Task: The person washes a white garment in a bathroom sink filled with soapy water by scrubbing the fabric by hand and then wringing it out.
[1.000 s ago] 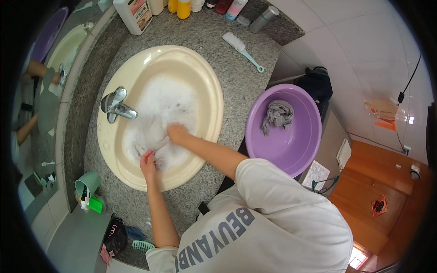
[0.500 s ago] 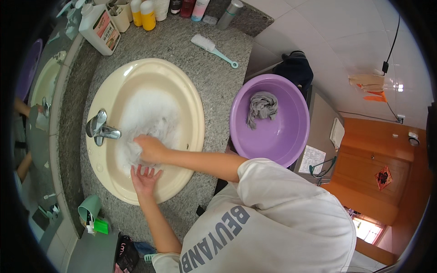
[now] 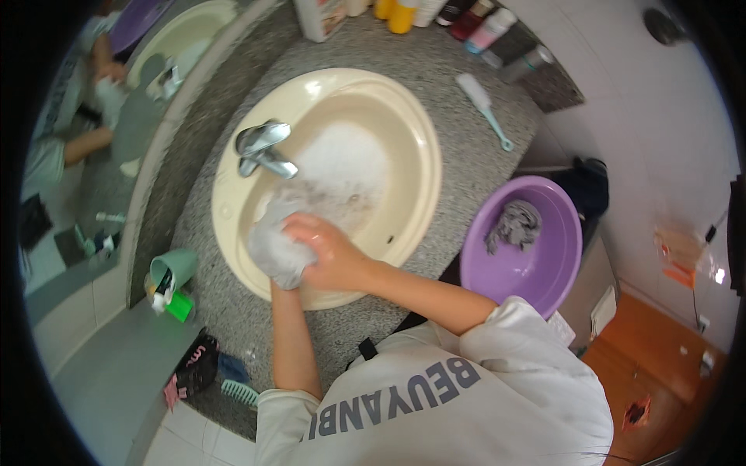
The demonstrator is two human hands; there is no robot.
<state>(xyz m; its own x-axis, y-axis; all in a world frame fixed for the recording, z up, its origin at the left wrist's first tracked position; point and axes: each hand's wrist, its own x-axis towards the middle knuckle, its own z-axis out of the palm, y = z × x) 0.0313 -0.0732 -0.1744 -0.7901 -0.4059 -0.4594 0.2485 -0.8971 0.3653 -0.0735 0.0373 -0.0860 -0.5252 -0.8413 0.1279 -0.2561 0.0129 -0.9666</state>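
A wet, light grey cloth (image 3: pixel 273 247) is bunched above the near left part of the cream oval sink (image 3: pixel 431 167). My right hand (image 3: pixel 330 252) grips it from the right, fingers curled over its top. The cloth covers my left hand; only the wrist (image 3: pixel 285 299) shows below it, so those fingers are hidden. White suds (image 3: pixel 346 155) and cloudy water lie in the basin beyond my hands. The chrome faucet (image 3: pixel 264 147) stands on the sink's left rim, just past the cloth.
A purple basin (image 3: pixel 536 276) with a twisted grey cloth (image 3: pixel 514 227) stands to the right. A pale blue-handled brush (image 3: pixel 488 113) lies on the granite counter (image 3: pixel 420 58). Several bottles (image 3: pixel 402 17) line the far edge. A green cup (image 3: pixel 177 266) stands at the left.
My hands have lifted the cloth out of the suds toward the near left. My left hand, open and visible before, is now covered by it. The view has turned and shifted.
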